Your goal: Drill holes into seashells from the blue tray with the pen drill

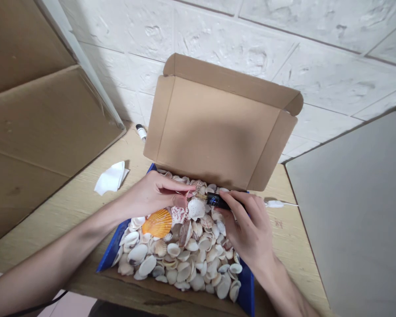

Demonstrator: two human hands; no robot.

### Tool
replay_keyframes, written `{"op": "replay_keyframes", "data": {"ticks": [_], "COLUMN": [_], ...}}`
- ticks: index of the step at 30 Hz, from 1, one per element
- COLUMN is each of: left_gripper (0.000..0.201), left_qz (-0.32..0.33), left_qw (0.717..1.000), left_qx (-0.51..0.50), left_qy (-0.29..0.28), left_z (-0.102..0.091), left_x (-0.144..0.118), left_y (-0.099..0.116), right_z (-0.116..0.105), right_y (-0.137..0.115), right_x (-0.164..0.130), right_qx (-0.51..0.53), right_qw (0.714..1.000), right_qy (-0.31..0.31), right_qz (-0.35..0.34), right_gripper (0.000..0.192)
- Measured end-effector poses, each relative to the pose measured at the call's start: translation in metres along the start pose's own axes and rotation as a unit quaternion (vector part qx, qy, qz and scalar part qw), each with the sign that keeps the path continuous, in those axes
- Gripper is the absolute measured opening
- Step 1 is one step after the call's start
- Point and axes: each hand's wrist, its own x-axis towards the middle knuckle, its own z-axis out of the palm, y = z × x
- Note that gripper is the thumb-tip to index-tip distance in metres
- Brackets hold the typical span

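A cardboard box with blue sides (107,253) is full of loose seashells (185,270). My right hand (251,224) is closed around a black mini drill (218,200), whose brass-coloured tip points left. Facing that tip, my left hand (158,193) pinches a small seashell (188,193), mostly hidden by the fingers. Both hands are over the far half of the box. Just below my left hand lie a large orange scallop shell (157,223) and a red-speckled shell (179,215). A white scallop shell (196,209) lies under the drill's tip.
The box lid (218,127) stands raised toward the white brick-patterned wall (218,39). On the wooden table (86,211) are a crumpled white tissue (110,178) and a small black-capped bottle (141,132). A white cable (277,204) runs off right. Large cardboard (36,123) stands left, a grey panel (356,198) right.
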Motion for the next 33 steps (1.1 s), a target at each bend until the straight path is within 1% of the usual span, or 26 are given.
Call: {"op": "replay_keyframes", "data": {"ticks": [3, 7, 9, 12, 15, 19, 24, 26, 30, 33], "left_gripper": [0.032, 0.032, 0.032, 0.030, 0.030, 0.032, 0.032, 0.032, 0.031, 0.031], "left_qz": [-0.003, 0.016, 0.019, 0.022, 0.025, 0.022, 0.035, 0.036, 0.029, 0.034], "left_qw": [1.000, 0.999, 0.999, 0.998, 0.999, 0.999, 0.999, 0.998, 0.998, 0.998], "left_qx": [0.008, 0.028, 0.044, 0.050, 0.039, 0.023, 0.025, 0.038, 0.058, 0.054], "left_qy": [0.005, -0.007, -0.012, -0.011, -0.008, -0.018, -0.021, -0.019, -0.014, -0.008], "left_z": [0.0004, 0.0002, 0.0000, 0.0003, 0.0011, 0.0017, 0.0024, 0.0030, 0.0038, 0.0035], "left_x": [-0.0005, -0.0002, 0.0001, 0.0002, 0.0001, -0.0001, -0.0006, -0.0009, -0.0008, -0.0005], "left_y": [0.0003, -0.0005, -0.0008, -0.0010, -0.0010, -0.0004, 0.0002, 0.0000, -0.0007, -0.0011], "right_z": [0.0016, 0.0029, 0.0028, 0.0024, 0.0018, 0.0000, -0.0015, -0.0007, 0.0023, 0.0033], "right_y": [0.0006, -0.0001, -0.0005, -0.0005, -0.0001, -0.0009, -0.0019, -0.0013, -0.0005, -0.0019], "right_x": [-0.0008, -0.0020, -0.0021, -0.0019, -0.0022, -0.0028, -0.0030, -0.0032, -0.0028, -0.0006], "right_qx": [0.016, 0.038, 0.045, 0.043, 0.032, 0.026, 0.026, 0.033, 0.050, 0.057], "right_qw": [1.000, 0.998, 0.997, 0.997, 0.999, 0.999, 1.000, 0.999, 0.998, 0.997], "right_qy": [-0.020, -0.055, -0.063, -0.058, -0.040, -0.019, 0.002, -0.004, -0.041, -0.057], "right_qz": [-0.001, -0.009, -0.011, -0.016, -0.018, -0.014, -0.013, -0.011, -0.014, -0.018], "right_gripper": [0.034, 0.039, 0.039, 0.039, 0.043, 0.048, 0.048, 0.048, 0.044, 0.041]}}
